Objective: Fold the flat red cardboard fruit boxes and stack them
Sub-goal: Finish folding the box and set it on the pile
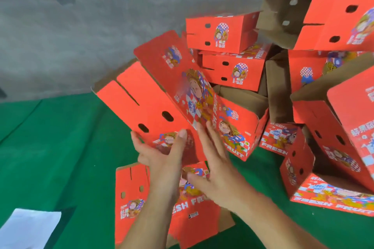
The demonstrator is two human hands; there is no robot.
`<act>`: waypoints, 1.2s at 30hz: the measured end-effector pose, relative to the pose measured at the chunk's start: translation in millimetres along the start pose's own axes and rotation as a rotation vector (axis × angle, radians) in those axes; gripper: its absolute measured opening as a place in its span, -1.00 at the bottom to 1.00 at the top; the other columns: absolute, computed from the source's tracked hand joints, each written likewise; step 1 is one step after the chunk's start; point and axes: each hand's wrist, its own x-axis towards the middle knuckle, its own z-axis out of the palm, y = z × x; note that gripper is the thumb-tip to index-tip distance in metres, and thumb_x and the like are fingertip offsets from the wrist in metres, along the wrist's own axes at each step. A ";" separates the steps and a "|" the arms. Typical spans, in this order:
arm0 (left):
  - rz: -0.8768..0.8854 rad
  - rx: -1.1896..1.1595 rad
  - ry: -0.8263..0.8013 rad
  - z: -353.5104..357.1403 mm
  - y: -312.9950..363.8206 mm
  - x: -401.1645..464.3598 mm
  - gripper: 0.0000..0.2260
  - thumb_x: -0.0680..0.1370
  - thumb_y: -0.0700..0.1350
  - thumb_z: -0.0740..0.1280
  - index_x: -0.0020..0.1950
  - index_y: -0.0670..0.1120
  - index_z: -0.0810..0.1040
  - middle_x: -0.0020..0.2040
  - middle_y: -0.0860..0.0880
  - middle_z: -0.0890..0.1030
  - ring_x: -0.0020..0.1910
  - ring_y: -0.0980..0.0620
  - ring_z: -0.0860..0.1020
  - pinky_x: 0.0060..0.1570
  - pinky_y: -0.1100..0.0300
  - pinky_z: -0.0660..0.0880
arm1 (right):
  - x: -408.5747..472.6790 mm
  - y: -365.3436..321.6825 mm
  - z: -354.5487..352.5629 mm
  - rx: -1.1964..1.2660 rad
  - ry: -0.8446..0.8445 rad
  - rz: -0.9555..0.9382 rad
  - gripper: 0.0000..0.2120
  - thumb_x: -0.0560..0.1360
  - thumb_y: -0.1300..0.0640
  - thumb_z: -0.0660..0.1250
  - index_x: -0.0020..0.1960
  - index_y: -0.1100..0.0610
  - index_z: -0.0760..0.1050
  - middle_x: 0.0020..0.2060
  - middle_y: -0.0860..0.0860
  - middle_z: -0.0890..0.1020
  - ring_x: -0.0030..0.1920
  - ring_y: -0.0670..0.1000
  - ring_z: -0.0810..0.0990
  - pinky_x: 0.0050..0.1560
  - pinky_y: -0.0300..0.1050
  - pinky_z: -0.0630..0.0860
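A folded red fruit box hangs tilted in front of me, its printed lid flap sticking up. My left hand holds its near lower corner, thumb on the red face and fingers under the edge. My right hand lies flat with straight fingers against the box's printed side. Below my arms a flat unfolded red box lies on the green floor. A loose pile of folded red boxes rises at the right.
Green matting covers the floor. Behind it stands a grey concrete wall. A white sheet lies at the lower left. More folded boxes lean at the right edge, some with open brown insides.
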 end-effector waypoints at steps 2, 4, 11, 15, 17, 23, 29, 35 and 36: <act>0.019 -0.021 -0.050 10.9 8.1 9.5 0.15 0.17 0.48 0.43 0.62 0.35 -0.12 0.49 0.04 0.13 0.40 0.22 0.23 0.42 0.14 0.21 | 23.6 2.1 -17.6 -0.035 0.111 -0.049 -0.07 0.56 0.14 0.44 0.66 -0.25 -0.10 0.66 -0.19 -0.11 0.65 -0.12 -0.16 0.62 0.09 0.04; 0.074 -0.064 -0.083 22.5 15.7 18.4 0.06 0.24 0.42 0.44 0.61 0.36 -0.06 0.52 0.03 0.18 0.40 0.33 0.23 0.50 0.03 0.25 | 47.9 5.5 -36.3 -0.096 0.184 -0.108 -0.16 0.60 0.23 0.38 0.67 -0.17 -0.01 0.65 -0.13 0.03 0.65 -0.10 -0.05 0.62 0.14 0.11; 0.331 -0.299 -0.205 75.2 36.4 66.5 -0.31 0.56 0.11 0.36 0.49 0.55 0.01 0.60 0.13 0.11 0.58 0.16 0.25 0.50 -0.10 0.35 | 161.1 16.5 -99.3 -0.338 0.498 -0.398 -0.49 0.62 0.29 0.35 0.55 0.10 0.40 0.53 0.11 0.37 0.53 0.15 0.33 0.53 0.11 0.28; 0.331 0.127 -0.401 104.1 41.9 125.1 -0.33 0.65 -0.18 0.33 0.67 0.15 0.11 0.45 0.01 0.32 0.11 0.58 0.43 0.07 0.59 0.37 | 224.5 28.5 -117.2 -0.594 0.468 -0.206 -0.57 0.59 0.21 0.39 0.43 -0.03 0.54 0.39 0.17 0.39 0.40 0.26 0.34 0.35 0.14 0.46; 0.061 0.221 -0.589 110.4 55.1 148.2 -0.43 0.65 -0.16 0.32 0.64 0.07 0.26 0.29 -0.03 0.53 -0.01 0.24 0.58 -0.20 0.54 0.43 | 246.7 40.2 -115.3 -0.746 0.319 0.009 -0.53 0.59 -0.01 0.38 0.48 -0.15 0.46 0.26 0.12 0.40 0.27 0.24 0.36 0.23 0.15 0.49; 0.139 0.154 -0.330 102.6 51.0 183.8 -0.66 0.66 -0.21 0.31 0.45 -0.06 0.50 0.11 0.07 0.61 -0.08 0.30 0.54 -0.12 0.50 0.43 | 287.5 71.5 -73.2 -0.305 -0.084 0.198 -0.40 0.62 -0.07 0.32 0.62 -0.07 0.25 0.44 0.05 0.52 0.42 0.13 0.49 0.23 -0.16 0.42; 0.016 0.114 -0.326 90.0 28.2 197.6 -0.62 0.67 -0.15 0.30 0.50 -0.02 0.45 0.29 0.03 0.56 0.22 0.06 0.52 0.06 0.30 0.42 | 289.0 85.9 -50.6 -0.255 -0.276 0.317 -0.21 0.61 -0.07 0.35 0.68 -0.14 -0.03 0.67 -0.05 -0.19 0.66 0.12 -0.15 0.61 0.07 -0.01; 0.004 0.039 -0.374 96.5 13.2 189.4 -0.75 0.71 -0.12 0.23 0.35 0.11 0.53 0.31 0.05 0.63 0.30 0.12 0.58 0.32 0.17 0.48 | 258.3 71.0 -13.2 0.018 -0.159 0.191 -0.32 0.55 0.41 0.19 0.62 0.08 0.22 0.58 0.07 0.26 0.54 -0.02 0.29 0.44 -0.33 0.24; 0.005 0.024 -0.375 97.0 10.2 186.5 -0.75 0.71 -0.12 0.24 0.34 0.13 0.53 0.29 0.07 0.65 0.29 0.15 0.59 0.30 0.19 0.49 | 251.9 71.0 -9.8 0.041 -0.158 0.184 -0.29 0.52 0.44 0.17 0.62 0.06 0.23 0.57 0.04 0.28 0.47 -0.06 0.37 0.33 -0.45 0.29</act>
